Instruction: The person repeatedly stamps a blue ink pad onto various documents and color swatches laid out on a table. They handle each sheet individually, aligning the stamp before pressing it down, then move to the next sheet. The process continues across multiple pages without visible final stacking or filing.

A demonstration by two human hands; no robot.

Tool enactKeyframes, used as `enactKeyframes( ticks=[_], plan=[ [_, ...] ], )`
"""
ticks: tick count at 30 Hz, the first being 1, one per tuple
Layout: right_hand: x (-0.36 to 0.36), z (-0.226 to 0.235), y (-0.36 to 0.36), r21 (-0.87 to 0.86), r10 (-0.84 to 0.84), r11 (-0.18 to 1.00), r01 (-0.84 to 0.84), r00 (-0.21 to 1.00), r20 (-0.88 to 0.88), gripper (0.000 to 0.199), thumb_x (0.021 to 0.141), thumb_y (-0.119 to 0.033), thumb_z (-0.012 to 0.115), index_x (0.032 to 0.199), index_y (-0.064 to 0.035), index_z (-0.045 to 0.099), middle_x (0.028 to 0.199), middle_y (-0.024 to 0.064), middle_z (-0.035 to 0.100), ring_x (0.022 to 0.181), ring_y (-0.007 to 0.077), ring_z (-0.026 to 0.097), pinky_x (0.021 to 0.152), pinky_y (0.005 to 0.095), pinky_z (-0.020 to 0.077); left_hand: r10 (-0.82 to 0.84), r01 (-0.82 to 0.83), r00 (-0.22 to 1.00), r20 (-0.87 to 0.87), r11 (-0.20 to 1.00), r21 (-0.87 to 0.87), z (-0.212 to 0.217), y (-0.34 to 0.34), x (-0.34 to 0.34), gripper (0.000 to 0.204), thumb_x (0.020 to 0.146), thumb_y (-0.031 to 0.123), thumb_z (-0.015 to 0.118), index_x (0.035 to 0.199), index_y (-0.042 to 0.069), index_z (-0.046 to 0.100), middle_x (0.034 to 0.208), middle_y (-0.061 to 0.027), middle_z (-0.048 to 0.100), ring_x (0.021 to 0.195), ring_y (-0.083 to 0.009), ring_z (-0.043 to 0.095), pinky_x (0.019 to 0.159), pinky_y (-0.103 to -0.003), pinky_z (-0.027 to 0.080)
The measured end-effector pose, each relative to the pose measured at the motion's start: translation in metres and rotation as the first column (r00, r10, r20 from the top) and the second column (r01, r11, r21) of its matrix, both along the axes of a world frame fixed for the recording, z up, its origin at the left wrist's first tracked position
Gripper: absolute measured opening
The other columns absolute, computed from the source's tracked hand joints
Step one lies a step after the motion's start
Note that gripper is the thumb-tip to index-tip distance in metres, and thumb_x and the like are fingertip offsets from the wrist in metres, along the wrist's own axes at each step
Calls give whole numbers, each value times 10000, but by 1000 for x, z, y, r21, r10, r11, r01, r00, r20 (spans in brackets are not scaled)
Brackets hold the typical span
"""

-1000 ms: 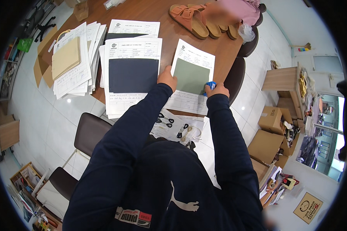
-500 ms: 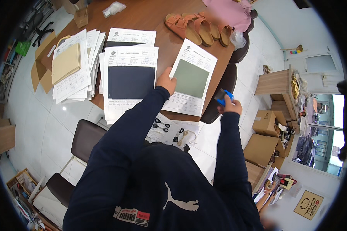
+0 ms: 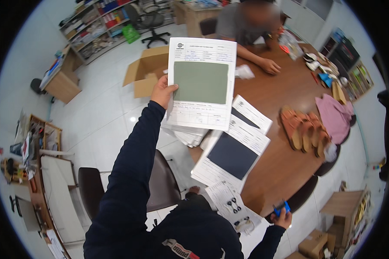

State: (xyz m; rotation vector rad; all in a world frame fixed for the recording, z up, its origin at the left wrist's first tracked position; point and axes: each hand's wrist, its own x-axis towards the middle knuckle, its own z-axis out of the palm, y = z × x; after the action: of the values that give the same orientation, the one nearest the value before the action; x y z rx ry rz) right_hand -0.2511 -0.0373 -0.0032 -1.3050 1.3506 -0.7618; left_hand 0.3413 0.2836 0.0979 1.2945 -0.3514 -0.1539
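Note:
My left hand [image 3: 163, 92] is closed on the left edge of a printed form [image 3: 203, 116], thumb on top, holding it up in front of me. A grey-green rectangular swatch [image 3: 201, 82] is fixed to the form's middle. Low at the right, by the table edge, my right hand [image 3: 282, 221] grips a small blue stapler [image 3: 281, 207]. Between the hands on the table lie forms with a dark navy swatch [image 3: 233, 155], partly over another dark-swatched form [image 3: 257, 117]. The raised form partly hides a paper stack [image 3: 188, 134].
Brown sandals [image 3: 304, 129] and a pink cloth [image 3: 334, 114] lie on the right of the wooden table [image 3: 274, 164]. A person's hand [image 3: 270, 66] rests at the far side. Sheets with dark cord loops [image 3: 233, 205] lie near me. An open cardboard box [image 3: 145, 64] stands behind; a chair [image 3: 162, 181] is left.
My left hand has lifted the green-swatched form off the table and carried it up and left. The view has turned left, bringing a person into sight. My right hand still holds the stapler.

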Motion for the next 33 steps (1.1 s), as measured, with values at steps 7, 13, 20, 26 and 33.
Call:
enactKeyframes(
  ticks=[7, 13, 20, 26, 33],
  plan=[
    [5, -9, 24, 46, -10, 999, 10, 1000, 6, 319, 880, -240, 699, 985, -18, 495, 699, 111, 612, 467, 177, 593, 391, 275, 496, 136, -140, 990, 33, 971, 196, -18, 91, 84, 339, 778, -23, 640, 1113, -2, 596, 1000, -78, 673, 904, -156, 623, 856, -276, 469],
    [9, -13, 31, -54, 34, 998, -37, 998, -53, 335, 851, -264, 721, 969, -25, 518, 732, 125, 604, 498, 220, 597, 396, 340, 519, 149, -251, 968, 203, 623, 740, -41, 67, 112, 503, 738, 102, 741, 1202, -5, 579, 1061, -139, 662, 994, -226, 629, 914, -289, 462],
    [30, -6, 37, 32, 37, 999, -35, 998, -44, 335, 875, -218, 709, 1040, 16, 534, 729, 86, 624, 540, 154, 603, 445, 286, 517, -201, -162, 861, 468, 762, 627, -57, -57, -83, 194, 872, 159, 642, 989, 8, 674, 841, -125, 691, 761, -225, 665, 679, -315, 512],
    [41, 1, 32, 99, 47, 994, -47, 999, 6, 327, 901, -285, 668, 1010, -14, 520, 816, 130, 654, 548, 242, 656, 489, 329, 563, -364, -125, 901, 237, 306, 944, -71, -108, -196, 561, 790, 238, 739, 1213, -60, 523, 1007, -242, 579, 946, -395, 594, 827, -429, 494],
    [67, -25, 39, 461, 3, 866, -193, 925, 380, 472, 962, -448, 511, 1264, -86, 486, 1101, 127, 630, 1014, 361, 637, 835, 575, 508, -206, -203, 939, 275, 311, 928, -89, -120, -200, 593, 674, 257, 847, 1118, -6, 554, 1043, -197, 562, 977, -355, 573, 853, -407, 491]
  ],
)
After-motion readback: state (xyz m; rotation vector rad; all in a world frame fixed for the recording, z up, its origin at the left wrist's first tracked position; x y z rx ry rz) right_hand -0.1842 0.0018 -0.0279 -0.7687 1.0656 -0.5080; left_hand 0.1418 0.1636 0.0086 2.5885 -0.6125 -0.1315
